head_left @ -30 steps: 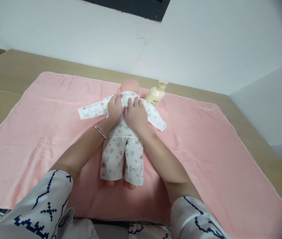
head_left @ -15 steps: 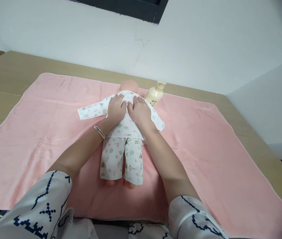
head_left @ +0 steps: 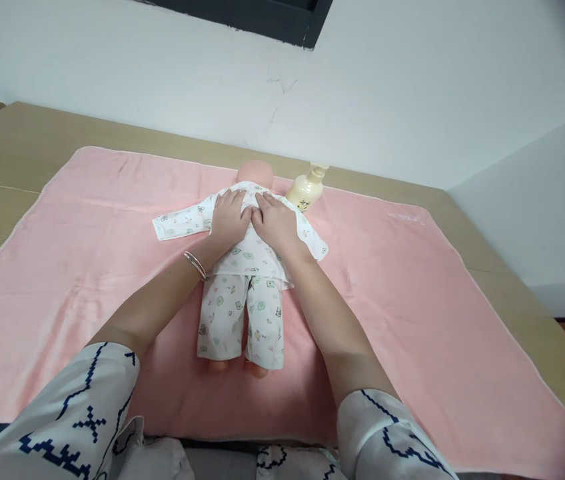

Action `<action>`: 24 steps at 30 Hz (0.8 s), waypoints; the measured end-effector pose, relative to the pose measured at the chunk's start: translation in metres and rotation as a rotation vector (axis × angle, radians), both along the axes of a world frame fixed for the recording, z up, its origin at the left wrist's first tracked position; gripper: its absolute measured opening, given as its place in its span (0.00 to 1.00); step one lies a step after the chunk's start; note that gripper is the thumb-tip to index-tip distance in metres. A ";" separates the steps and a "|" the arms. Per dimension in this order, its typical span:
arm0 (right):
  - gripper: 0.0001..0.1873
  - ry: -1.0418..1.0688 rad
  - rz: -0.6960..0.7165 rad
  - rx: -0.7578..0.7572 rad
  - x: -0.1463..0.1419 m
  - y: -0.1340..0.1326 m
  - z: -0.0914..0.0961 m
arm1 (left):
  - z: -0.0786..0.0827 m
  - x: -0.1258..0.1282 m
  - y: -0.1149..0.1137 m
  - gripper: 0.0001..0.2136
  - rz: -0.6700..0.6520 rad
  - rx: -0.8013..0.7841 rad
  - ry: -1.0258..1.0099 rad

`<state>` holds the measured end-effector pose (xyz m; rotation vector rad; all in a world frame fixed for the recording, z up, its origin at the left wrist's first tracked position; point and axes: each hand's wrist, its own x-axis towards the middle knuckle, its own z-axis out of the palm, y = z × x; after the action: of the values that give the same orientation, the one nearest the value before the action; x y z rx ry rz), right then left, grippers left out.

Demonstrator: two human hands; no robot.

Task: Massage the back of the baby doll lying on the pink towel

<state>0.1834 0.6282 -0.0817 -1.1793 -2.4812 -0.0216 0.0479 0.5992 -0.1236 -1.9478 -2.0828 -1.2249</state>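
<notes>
A baby doll (head_left: 265, 320) in a white patterned top and trousers lies stretched out in the middle of a pink blanket (head_left: 402, 320). Its bare head points to the wall and its feet towards me; no face shows. Flat on the left side of the doll's upper body rests my left hand (head_left: 231, 217), fingers extended, a bracelet on the wrist. My right hand (head_left: 276, 223) lies the same way on the right side, its thumb close to the left thumb. Neither hand grasps anything; both press or rest on the cloth.
A cream pump bottle (head_left: 306, 189) stands on the blanket just beyond the doll's right shoulder. Under the blanket is a wooden table (head_left: 37, 140), backed by a white wall (head_left: 187, 87). A dark frame (head_left: 282, 23) sits on the wall at the top.
Both hands stay on the doll's upper body, and the thumbs have come slightly closer together. The whole view has shifted a little; the doll and bottle lie as before.
</notes>
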 end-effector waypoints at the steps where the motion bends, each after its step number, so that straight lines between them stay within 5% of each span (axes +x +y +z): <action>1: 0.24 -0.010 -0.012 0.016 -0.001 -0.005 0.002 | 0.000 0.000 -0.001 0.19 0.001 0.037 0.003; 10: 0.21 -0.062 -0.170 -0.009 -0.009 -0.020 0.014 | 0.001 0.003 -0.009 0.13 0.074 0.113 0.038; 18: 0.32 -0.092 0.062 -0.120 0.000 0.013 0.000 | 0.001 0.003 -0.003 0.23 0.030 -0.031 0.035; 24: 0.29 -0.105 0.121 -0.036 0.003 0.008 0.003 | 0.001 0.000 -0.003 0.20 -0.043 0.082 0.033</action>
<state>0.1861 0.6363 -0.0782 -1.0651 -2.6510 -0.0057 0.0481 0.5965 -0.1225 -1.9727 -1.9531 -1.2560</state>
